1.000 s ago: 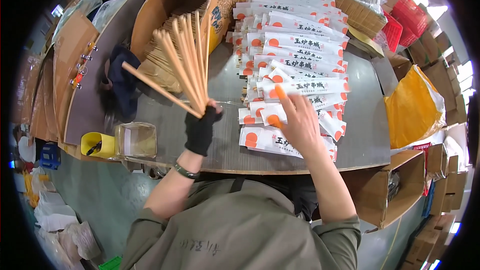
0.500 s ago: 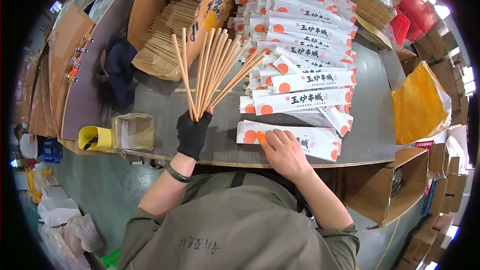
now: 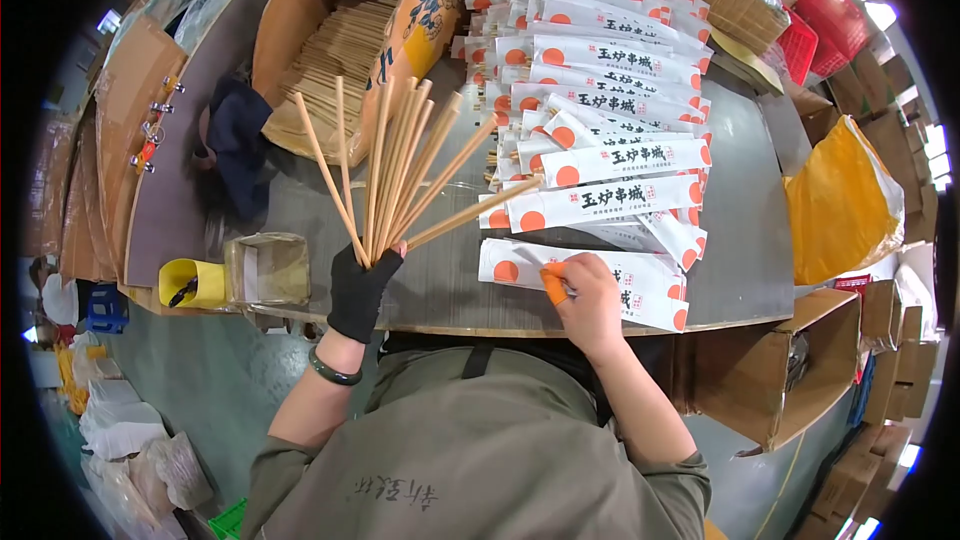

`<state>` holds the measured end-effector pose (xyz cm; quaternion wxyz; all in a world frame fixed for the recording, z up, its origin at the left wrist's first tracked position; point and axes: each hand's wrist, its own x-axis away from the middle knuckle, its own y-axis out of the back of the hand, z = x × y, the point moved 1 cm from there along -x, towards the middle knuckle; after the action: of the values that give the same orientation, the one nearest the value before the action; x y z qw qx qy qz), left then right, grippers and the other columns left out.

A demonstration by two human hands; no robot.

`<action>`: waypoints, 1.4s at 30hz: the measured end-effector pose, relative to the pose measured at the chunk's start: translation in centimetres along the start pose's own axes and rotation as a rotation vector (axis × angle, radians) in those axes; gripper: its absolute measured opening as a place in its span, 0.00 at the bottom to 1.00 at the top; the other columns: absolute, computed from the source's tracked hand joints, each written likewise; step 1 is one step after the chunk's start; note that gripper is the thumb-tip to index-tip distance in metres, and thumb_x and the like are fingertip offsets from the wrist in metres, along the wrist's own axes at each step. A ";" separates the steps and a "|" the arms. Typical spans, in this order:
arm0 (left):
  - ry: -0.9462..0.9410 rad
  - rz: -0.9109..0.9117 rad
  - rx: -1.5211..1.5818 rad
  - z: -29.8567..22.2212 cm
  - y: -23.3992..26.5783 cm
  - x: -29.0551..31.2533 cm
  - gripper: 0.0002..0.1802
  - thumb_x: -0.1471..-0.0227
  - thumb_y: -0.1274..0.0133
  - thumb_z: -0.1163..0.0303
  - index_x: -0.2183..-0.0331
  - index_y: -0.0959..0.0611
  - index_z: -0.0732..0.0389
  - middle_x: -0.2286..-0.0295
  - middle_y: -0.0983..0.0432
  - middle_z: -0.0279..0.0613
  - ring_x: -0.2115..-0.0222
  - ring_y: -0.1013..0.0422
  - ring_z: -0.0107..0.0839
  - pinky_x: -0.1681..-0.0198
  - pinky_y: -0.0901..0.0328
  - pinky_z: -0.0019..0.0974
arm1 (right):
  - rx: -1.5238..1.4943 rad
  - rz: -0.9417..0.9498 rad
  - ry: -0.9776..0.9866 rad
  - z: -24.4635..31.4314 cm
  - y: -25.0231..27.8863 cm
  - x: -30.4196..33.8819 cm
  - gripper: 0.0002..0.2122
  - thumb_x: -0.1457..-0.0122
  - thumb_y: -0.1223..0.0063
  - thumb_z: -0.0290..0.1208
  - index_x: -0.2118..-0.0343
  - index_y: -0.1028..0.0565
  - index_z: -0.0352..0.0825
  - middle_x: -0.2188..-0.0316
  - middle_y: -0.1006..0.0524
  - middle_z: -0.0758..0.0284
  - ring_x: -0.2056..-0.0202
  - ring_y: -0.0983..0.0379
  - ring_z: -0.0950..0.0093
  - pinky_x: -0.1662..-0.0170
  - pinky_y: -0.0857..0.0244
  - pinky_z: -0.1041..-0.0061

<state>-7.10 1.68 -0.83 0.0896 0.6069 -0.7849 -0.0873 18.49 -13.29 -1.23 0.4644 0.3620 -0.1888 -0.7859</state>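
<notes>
My left hand point(image 3: 356, 297), in a black glove with bare fingertips, grips a fanned bunch of wooden chopsticks point(image 3: 378, 205) by their lower ends. One chopstick point(image 3: 475, 214) leans out to the right, towards the paper sleeves. At the table's near edge lies a small stack of white paper chopstick sleeves point(image 3: 652, 308) with orange dots. Over it my right hand point(image 3: 590, 302), with an orange finger cover, pinches the edge of the top sleeve point(image 3: 507, 271). Beyond, filled sleeves point(image 3: 600, 197) are heaped in a tall overlapping pile, some with chopstick ends showing.
A tipped cardboard box point(image 3: 272, 80) of loose chopsticks stands at the far left. Nearer are a yellow cup point(image 3: 200, 283) and a clear-taped small box point(image 3: 268, 268). A yellow sack point(image 3: 850, 205) and an open carton point(image 3: 790, 370) flank the table's right side.
My left hand has moved left and slightly down, and the chopsticks have spread wider. My right hand has gone from lying on the sleeve stack to pinching a sleeve.
</notes>
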 end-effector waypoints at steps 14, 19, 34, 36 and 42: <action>0.047 0.347 -0.140 -2.5 3.8 -1.3 0.15 0.52 0.37 0.67 0.64 0.17 0.67 0.72 0.19 0.42 0.70 0.25 0.26 0.64 0.31 0.31 | -0.192 0.159 -0.128 1.2 4.9 -3.4 0.06 0.54 0.33 0.25 0.75 0.22 0.34 0.77 0.27 0.70 0.75 0.33 0.76 0.70 0.38 0.77; -0.038 0.432 0.297 -3.9 -4.1 -0.1 0.14 0.40 0.50 0.66 0.58 0.19 0.65 0.62 0.21 0.41 0.61 0.28 0.25 0.56 0.33 0.31 | 0.164 0.092 0.448 6.2 0.9 -4.9 0.06 0.56 0.39 0.23 0.73 0.23 0.35 0.75 0.27 0.68 0.70 0.29 0.70 0.67 0.35 0.72; 0.036 -0.025 0.096 0.8 -3.2 -1.0 0.14 0.48 0.40 0.65 0.66 0.18 0.67 0.77 0.21 0.38 0.76 0.27 0.23 0.70 0.34 0.29 | 0.312 0.118 0.461 0.2 -0.4 0.6 0.12 0.54 0.40 0.23 0.65 0.24 0.31 0.71 0.27 0.65 0.66 0.28 0.67 0.62 0.33 0.69; 0.035 -0.023 0.147 0.6 -2.7 -0.8 0.13 0.48 0.40 0.65 0.67 0.18 0.67 0.77 0.21 0.38 0.76 0.27 0.23 0.70 0.34 0.29 | 0.260 0.074 0.417 0.0 -0.6 0.8 0.10 0.54 0.39 0.22 0.67 0.24 0.31 0.70 0.27 0.65 0.67 0.28 0.67 0.64 0.33 0.69; 0.025 0.106 0.005 -0.1 -0.1 -0.5 0.12 0.49 0.40 0.67 0.67 0.18 0.67 0.76 0.22 0.38 0.74 0.26 0.24 0.68 0.33 0.29 | 0.109 -0.003 0.172 -1.0 -0.3 0.3 0.07 0.53 0.37 0.21 0.72 0.25 0.32 0.72 0.26 0.64 0.71 0.28 0.67 0.70 0.34 0.71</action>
<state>-6.84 2.17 -0.74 0.1026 0.5658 -0.8149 -0.0729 18.96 -13.40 -2.17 0.4574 0.4532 -0.1903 -0.7411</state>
